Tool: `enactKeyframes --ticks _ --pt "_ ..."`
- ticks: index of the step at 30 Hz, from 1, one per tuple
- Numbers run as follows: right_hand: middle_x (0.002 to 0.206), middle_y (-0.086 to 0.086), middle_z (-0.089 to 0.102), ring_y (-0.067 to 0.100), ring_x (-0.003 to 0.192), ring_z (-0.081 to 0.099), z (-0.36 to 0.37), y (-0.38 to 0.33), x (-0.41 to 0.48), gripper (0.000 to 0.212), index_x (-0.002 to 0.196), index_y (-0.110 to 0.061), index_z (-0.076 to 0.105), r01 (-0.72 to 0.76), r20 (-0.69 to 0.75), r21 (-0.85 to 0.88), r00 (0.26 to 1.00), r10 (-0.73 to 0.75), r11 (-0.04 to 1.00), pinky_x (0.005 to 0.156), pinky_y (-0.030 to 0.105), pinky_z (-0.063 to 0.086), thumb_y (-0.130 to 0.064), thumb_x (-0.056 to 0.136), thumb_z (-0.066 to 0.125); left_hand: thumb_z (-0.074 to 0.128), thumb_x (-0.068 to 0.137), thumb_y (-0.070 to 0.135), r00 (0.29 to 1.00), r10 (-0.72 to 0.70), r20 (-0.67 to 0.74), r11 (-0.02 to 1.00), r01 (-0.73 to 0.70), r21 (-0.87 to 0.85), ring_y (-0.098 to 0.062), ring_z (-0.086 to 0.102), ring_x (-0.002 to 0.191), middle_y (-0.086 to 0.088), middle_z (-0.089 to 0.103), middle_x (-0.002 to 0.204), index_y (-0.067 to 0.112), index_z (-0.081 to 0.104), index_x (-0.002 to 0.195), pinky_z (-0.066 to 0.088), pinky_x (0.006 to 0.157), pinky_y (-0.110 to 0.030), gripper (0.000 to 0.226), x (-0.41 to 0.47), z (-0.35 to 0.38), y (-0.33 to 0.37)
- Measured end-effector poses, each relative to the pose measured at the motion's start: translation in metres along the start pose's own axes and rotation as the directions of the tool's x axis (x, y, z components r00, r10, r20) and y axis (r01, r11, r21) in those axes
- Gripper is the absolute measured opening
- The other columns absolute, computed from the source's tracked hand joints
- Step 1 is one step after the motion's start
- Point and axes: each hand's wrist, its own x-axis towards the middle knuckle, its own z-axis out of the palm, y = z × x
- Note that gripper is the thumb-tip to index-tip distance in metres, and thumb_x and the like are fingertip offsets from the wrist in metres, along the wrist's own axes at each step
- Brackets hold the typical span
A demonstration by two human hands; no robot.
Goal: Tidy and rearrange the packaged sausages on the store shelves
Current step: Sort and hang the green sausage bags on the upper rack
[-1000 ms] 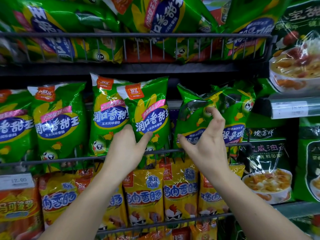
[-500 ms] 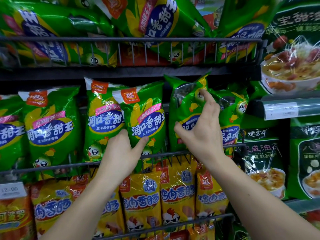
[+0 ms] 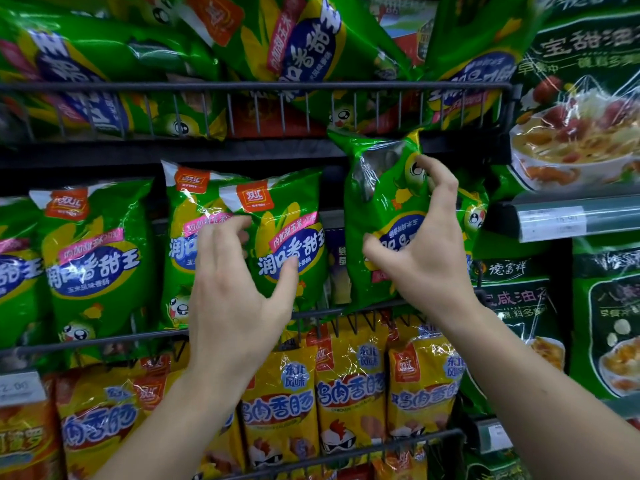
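Now your view sits closer to the middle wire shelf (image 3: 242, 327) than a second ago, its green corn-sausage packs filling the frame. Your right hand (image 3: 429, 258) has lifted the upside-down green pack (image 3: 377, 216) up out of the row, thumb and fingers pinched on its face, top edge nearly at the shelf above. Your left hand (image 3: 235, 299) has left the rail and hovers spread-fingered, gripping nothing, before the upright green pack (image 3: 287, 237). Judging by that, the inverted pack is freed for turning; the yellow chicken-sausage packs (image 3: 349, 393) below lie untouched.
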Motion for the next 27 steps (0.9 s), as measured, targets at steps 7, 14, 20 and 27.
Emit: enactKeyframes --ticks 7,14,20,27 --pt "0.142 -0.006 0.037 0.003 0.133 0.036 -0.012 -0.002 -0.007 0.094 0.145 -0.018 0.027 0.116 0.047 0.005 0.992 -0.116 0.993 0.106 0.009 0.028 -0.016 0.069 0.082 0.075 0.073 0.058 0.969 -0.114 0.221 0.894 0.197 -0.402 -0.004 0.061 0.102 0.011 0.06 0.11 0.031 0.048 0.12 0.055 0.086 -0.028 0.06 0.024 -0.002 0.033" --pt "0.138 -0.03 0.028 -0.004 0.129 0.038 -0.012 -0.011 -0.023 0.1 0.148 -0.019 0.025 0.257 0.22 0.037 0.941 -0.259 0.966 0.106 0.011 0.03 -0.016 0.066 0.082 0.083 0.069 0.021 0.862 -0.16 0.48 0.614 0.468 -0.635 -0.01 0.074 0.085 0.007 0.077 0.092 0.024 0.072 0.098 0.057 0.07 -0.026 0.032 0.025 0.005 0.059" --pt "0.15 -0.014 0.03 0.0 0.143 0.026 -0.009 -0.011 -0.031 0.104 0.153 -0.021 0.019 0.209 0.296 -0.006 0.934 -0.198 0.978 0.114 0.014 0.025 -0.027 0.07 0.081 0.08 0.074 0.003 0.889 -0.226 0.399 0.559 0.453 -0.694 -0.018 0.075 0.084 -0.001 0.078 0.09 0.018 0.075 0.092 0.06 0.069 -0.032 0.024 0.014 0.009 0.055" --pt "0.142 -0.01 0.045 0.006 0.133 0.042 -0.011 -0.006 -0.042 0.091 0.146 -0.022 0.034 0.173 0.242 -0.106 0.96 -0.143 0.979 0.109 0.033 0.041 -0.061 0.073 0.072 0.077 0.077 0.007 0.864 -0.367 0.344 0.443 0.487 -0.753 -0.02 0.074 0.089 -0.004 0.077 0.096 0.013 0.073 0.101 0.061 0.077 -0.042 0.025 0.01 0.005 0.045"
